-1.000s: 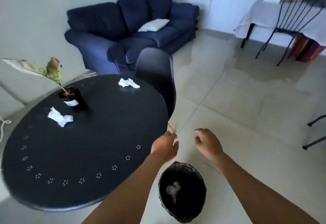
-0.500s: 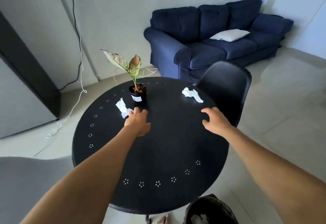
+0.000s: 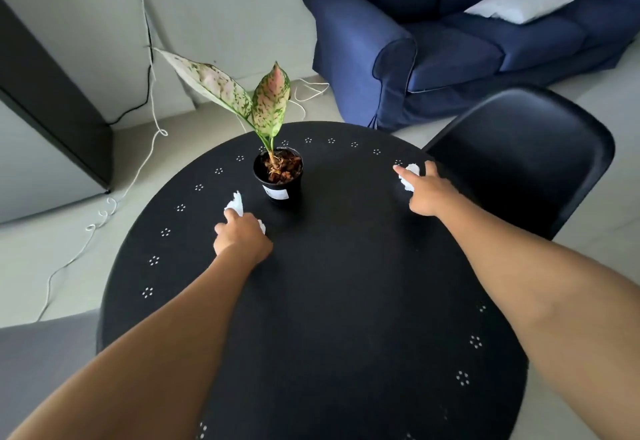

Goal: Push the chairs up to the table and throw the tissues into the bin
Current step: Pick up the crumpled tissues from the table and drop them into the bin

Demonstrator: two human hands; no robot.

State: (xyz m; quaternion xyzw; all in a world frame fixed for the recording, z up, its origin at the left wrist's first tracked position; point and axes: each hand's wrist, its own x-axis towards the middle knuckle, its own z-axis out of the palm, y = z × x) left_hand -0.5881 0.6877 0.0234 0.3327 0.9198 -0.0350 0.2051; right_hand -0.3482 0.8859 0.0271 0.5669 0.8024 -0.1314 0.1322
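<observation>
On the round black table lie two crumpled white tissues. My left hand is down on the left tissue, its fingers curled over the paper beside the plant pot. At the table's far right edge, my right hand rests on the right tissue, index finger and thumb spread either side of it. A black chair stands against the table's right side. The bin is out of view.
A potted plant with broad speckled leaves stands mid-table between my hands. A blue sofa with a white pillow sits behind. Cords trail over the floor at left, near a dark cabinet. A grey surface shows at lower left.
My view swung from the bin on the floor up to the table. Both hands reached forward across the table and came down on the two tissues.
</observation>
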